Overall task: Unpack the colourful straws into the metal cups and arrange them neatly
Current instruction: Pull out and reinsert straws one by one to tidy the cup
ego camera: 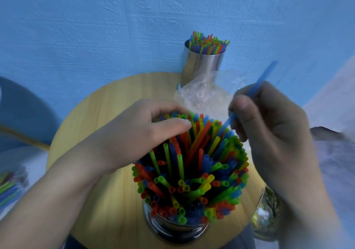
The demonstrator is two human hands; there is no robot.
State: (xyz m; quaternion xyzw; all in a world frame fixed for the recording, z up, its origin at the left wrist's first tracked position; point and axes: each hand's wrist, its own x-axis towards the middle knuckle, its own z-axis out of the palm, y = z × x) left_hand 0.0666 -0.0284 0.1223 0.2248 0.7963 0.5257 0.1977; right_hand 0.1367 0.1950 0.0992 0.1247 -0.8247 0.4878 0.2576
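Above the shiny metal cup [172, 229], pinches mid-length a seemingly light, bendy blue plastic straw [258, 86] in right grip [269, 129], with left grip [142, 131] slack.

Blue textured brick-pattern wall [115, 27] behind round light-wood table [107, 99].
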